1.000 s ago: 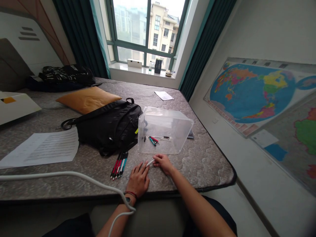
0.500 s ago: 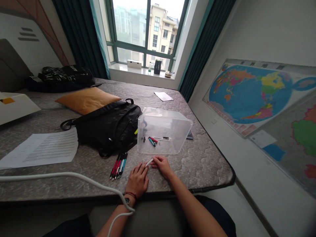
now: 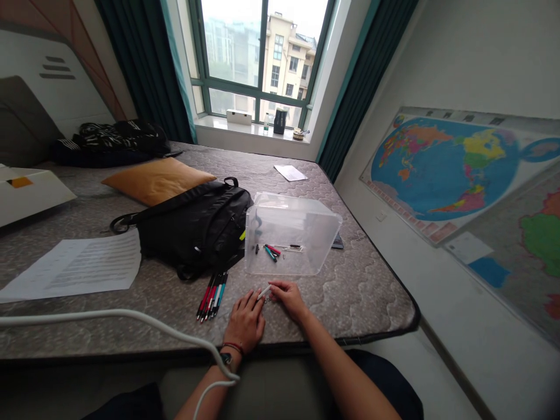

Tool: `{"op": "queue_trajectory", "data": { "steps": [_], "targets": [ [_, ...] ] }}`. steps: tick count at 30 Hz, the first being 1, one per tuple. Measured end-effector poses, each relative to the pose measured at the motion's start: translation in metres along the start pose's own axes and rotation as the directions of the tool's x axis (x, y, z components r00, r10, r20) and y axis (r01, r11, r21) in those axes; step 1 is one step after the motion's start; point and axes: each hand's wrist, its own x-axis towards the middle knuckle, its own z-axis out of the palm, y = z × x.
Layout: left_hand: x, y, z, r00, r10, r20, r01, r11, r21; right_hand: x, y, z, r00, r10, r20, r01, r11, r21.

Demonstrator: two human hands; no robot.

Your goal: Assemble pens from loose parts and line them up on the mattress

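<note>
A slim white pen barrel [image 3: 264,292] is pinched between the thumb and fingers of my right hand [image 3: 286,297]. My left hand [image 3: 245,321] lies palm down on the mattress, fingers stretched forward, its fingertips touching the barrel's lower end. Small dark bits, perhaps a spring or clip, lie beneath the fingers, too small to make out. Left of my hands is a row of assembled pens [image 3: 212,296] in black, red, white and teal. Beyond my hands, a clear plastic box [image 3: 292,262] lies on its side, opening toward me. Inside are loose pen parts [image 3: 272,252] in red, teal and black.
A black backpack [image 3: 192,227] lies left of the box, with an orange cushion [image 3: 160,179] behind it. Printed sheets [image 3: 87,262] rest on the left of the mattress [image 3: 359,291]. A white cable [image 3: 131,314] crosses the foreground over my left wrist.
The view has shifted very slightly. Both hands keep nearly the same place, with the white barrel still between them; the pens and box have not moved.
</note>
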Motion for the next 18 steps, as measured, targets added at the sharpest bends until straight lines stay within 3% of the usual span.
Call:
{"op": "queue_trajectory", "data": {
  "steps": [6, 12, 14, 16, 18],
  "targets": [
    [-0.001, -0.002, 0.004, 1.0, -0.009, -0.002, 0.009, 1.0, 0.014, 0.0, -0.01, -0.002, 0.999, 0.001, 0.045, -0.001, 1.0, -0.007],
    [-0.002, -0.005, 0.008, 1.0, -0.001, -0.02, 0.001, 1.0, 0.016, 0.023, -0.033, -0.005, 0.958, 0.0, 0.287, 0.077, 0.964, -0.256],
    [-0.002, -0.005, 0.008, 1.0, 0.01, -0.012, -0.01, 1.0, 0.025, 0.043, -0.048, -0.01, 0.968, -0.051, 0.245, 0.141, 0.92, -0.366],
    [-0.002, -0.006, 0.007, 1.0, 0.02, -0.005, -0.02, 0.999, 0.032, 0.07, -0.065, -0.022, 0.987, -0.148, 0.066, 0.158, 0.78, -0.605],
    [-0.002, -0.006, 0.007, 1.0, 0.025, 0.005, -0.025, 0.999, 0.033, 0.096, -0.08, -0.038, 0.971, -0.224, -0.089, 0.017, 0.435, -0.9]
  ]
}}
